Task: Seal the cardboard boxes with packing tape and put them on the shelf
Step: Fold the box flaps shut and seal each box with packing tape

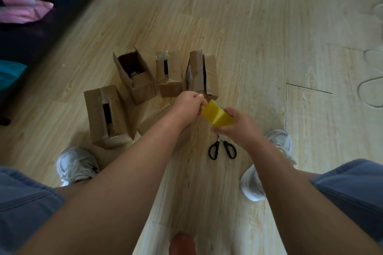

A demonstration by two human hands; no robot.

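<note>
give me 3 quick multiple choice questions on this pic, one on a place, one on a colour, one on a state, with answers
1. Where do the scissors lie?
A) in a box B) on the floor C) on a shelf
2. What colour is the tape roll?
A) brown B) blue C) yellow
3. The back row's left box is:
A) open on top B) taped shut C) crushed flat

Answers: 1 B, the black handles rest on the floorboards; 2 C, the roll in the right hand is bright yellow; 3 A, its flaps stand up and its inside shows.
</note>
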